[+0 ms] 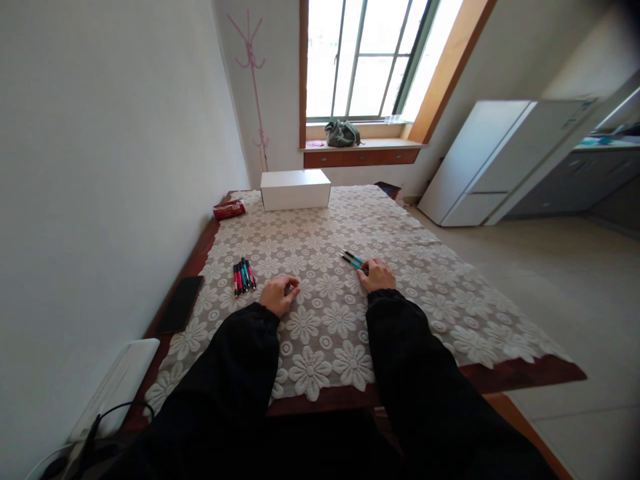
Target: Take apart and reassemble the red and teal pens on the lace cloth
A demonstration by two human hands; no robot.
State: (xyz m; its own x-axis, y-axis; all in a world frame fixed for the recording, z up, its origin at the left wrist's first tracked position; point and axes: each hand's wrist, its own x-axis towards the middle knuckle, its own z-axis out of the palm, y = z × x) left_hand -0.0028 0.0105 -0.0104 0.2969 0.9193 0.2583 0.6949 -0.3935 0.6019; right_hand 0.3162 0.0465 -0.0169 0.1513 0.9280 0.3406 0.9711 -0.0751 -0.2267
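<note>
My left hand [280,295] rests on the tablecloth with its fingers loosely curled. A gap shows between thumb and forefinger, and I see nothing in it. To its left lies a row of several pens [244,275] in pink, teal and black, side by side. My right hand [379,275] is closed over the rear ends of two teal-and-black pens [353,259], low over the cloth. Their tips point away to the upper left, slightly apart from each other. The fingers hide the pens' rear ends.
A flowered lace tablecloth [340,320] covers the table. A white box [296,191] and a red packet [229,209] are at the far end. A dark phone [181,305] lies near the left edge, and a white power strip [117,383] with cables sits by the wall.
</note>
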